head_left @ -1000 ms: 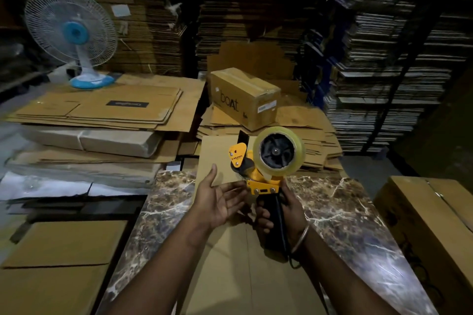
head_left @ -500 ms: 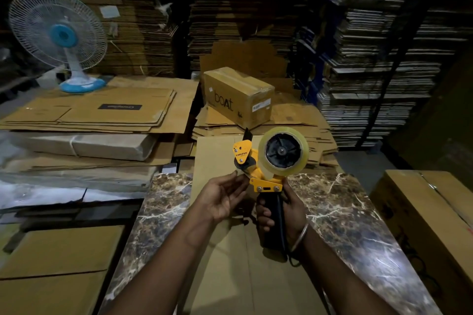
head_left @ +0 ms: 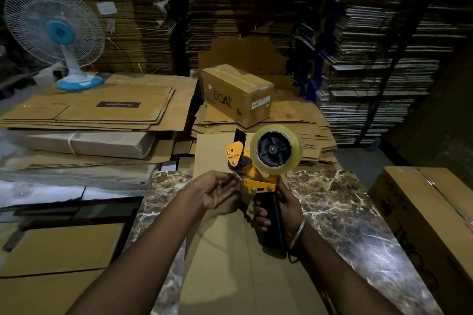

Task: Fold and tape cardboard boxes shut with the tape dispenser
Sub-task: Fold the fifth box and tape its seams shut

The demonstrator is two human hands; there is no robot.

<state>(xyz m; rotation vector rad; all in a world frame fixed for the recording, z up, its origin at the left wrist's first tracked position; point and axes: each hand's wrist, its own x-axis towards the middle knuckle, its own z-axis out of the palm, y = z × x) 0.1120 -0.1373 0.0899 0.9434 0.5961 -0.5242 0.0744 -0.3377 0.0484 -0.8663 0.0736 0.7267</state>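
Your right hand grips the black handle of the tape dispenser, held upright above the flat, unfolded cardboard sheet on the glossy marbled table. Your left hand, spread a second ago, has closed in; its fingertips now pinch at the tape end below the yellow guard. Judgement: tape is being freed, no box folded yet. Beyond sits a sealed box on rough corrugated stacks.
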